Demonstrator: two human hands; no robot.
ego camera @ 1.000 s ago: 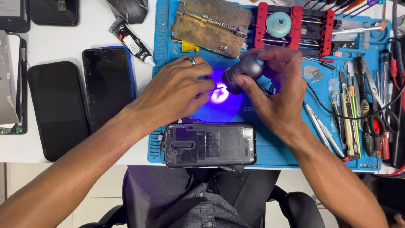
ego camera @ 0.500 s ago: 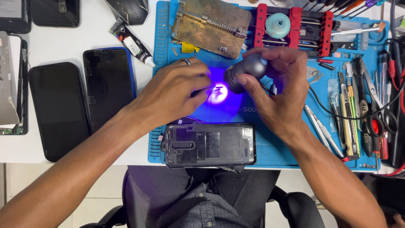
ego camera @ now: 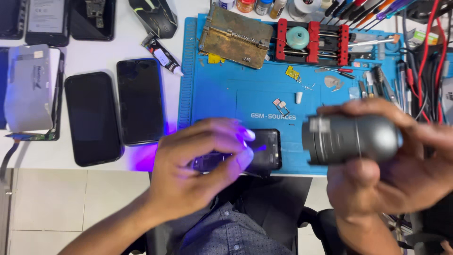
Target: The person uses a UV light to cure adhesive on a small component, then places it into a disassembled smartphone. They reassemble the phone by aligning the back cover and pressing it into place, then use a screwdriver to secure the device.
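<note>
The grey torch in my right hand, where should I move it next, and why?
Probably tilt the grey torch a little further down onto the phone under your left hand. Its violet glow falls across the fingertips and spills onto the white table, so much of the light misses the phone.

Left hand (ego camera: 198, 174): bare, no glove; forearm bare, no sleeve in view; fingertips washed violet by lamp light. Right hand (ego camera: 391, 174): bare, no glove, motion-blurred; wrist and forearm uncovered. Torso: dark blue-grey shirt (ego camera: 226, 233) with a fine pale dot pattern, buttoned placket down the middle.
</note>
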